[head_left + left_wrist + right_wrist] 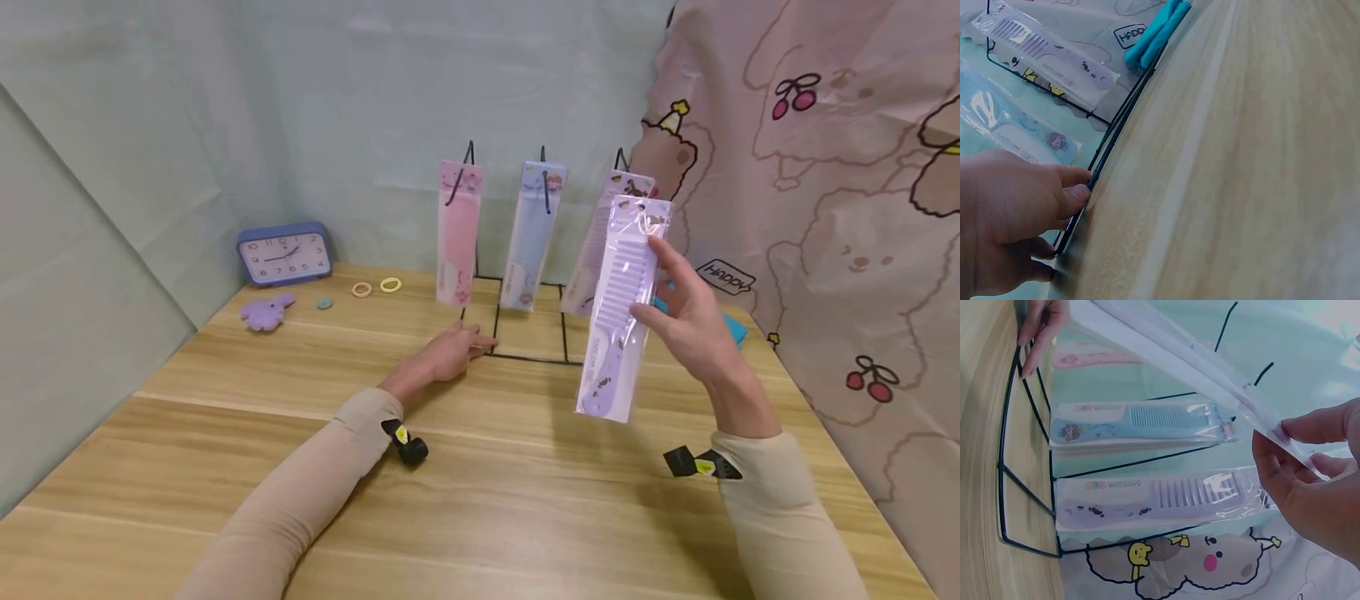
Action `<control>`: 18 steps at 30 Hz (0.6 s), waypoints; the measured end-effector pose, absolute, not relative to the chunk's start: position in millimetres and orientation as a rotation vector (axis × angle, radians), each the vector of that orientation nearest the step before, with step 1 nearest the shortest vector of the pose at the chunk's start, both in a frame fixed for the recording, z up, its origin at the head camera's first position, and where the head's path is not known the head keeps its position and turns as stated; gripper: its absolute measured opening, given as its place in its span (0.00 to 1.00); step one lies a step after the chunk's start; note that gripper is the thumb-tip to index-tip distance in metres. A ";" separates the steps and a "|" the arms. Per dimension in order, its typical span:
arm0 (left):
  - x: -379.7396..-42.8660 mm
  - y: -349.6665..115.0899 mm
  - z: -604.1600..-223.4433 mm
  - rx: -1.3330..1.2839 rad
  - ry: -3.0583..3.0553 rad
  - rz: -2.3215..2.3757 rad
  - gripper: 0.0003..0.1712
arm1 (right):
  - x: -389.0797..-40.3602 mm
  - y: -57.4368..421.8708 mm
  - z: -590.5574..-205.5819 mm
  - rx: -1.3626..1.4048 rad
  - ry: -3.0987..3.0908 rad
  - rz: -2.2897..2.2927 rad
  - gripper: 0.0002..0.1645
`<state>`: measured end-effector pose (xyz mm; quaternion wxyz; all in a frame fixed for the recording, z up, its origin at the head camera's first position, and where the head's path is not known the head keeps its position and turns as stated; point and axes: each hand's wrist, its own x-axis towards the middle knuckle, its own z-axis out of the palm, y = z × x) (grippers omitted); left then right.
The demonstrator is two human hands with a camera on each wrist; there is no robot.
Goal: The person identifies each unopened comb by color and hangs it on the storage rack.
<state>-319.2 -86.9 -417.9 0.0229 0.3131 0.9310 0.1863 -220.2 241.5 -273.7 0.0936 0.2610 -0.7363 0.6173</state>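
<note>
My right hand point(690, 317) pinches a packaged purple comb point(618, 283) between thumb and fingers, the clear sleeve slanting upright in front of the rack. In the right wrist view the package point(1172, 356) appears nearly edge-on. My left hand point(450, 350) reaches low to the front left corner of the black wire display rack point(528, 359), its fingertips touching the base wire. On the rack's hooks hang a packaged pink comb point(459, 233), a packaged blue comb point(532, 237) and another packaged purple comb point(1154, 500), which the held package partly covers in the head view.
A blue alarm clock point(285, 254) stands at the back left. Near it lie a purple hair claw-like piece point(267, 312), a small green round item point(324, 303), an orange ring point(362, 290) and a yellow ring point(391, 285). Bright blue fabric point(735, 331) sits right of the rack.
</note>
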 end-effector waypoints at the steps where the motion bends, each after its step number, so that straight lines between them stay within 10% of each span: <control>1: -319.3 -86.0 -417.5 0.971 2.882 0.576 0.24 | -220.5 242.3 -273.8 0.766 -2.180 1.832 0.50; 18: -319.8 -84.1 -418.1 0.941 2.882 0.589 0.25 | -269.6 245.6 -284.4 0.389 -2.354 1.404 0.42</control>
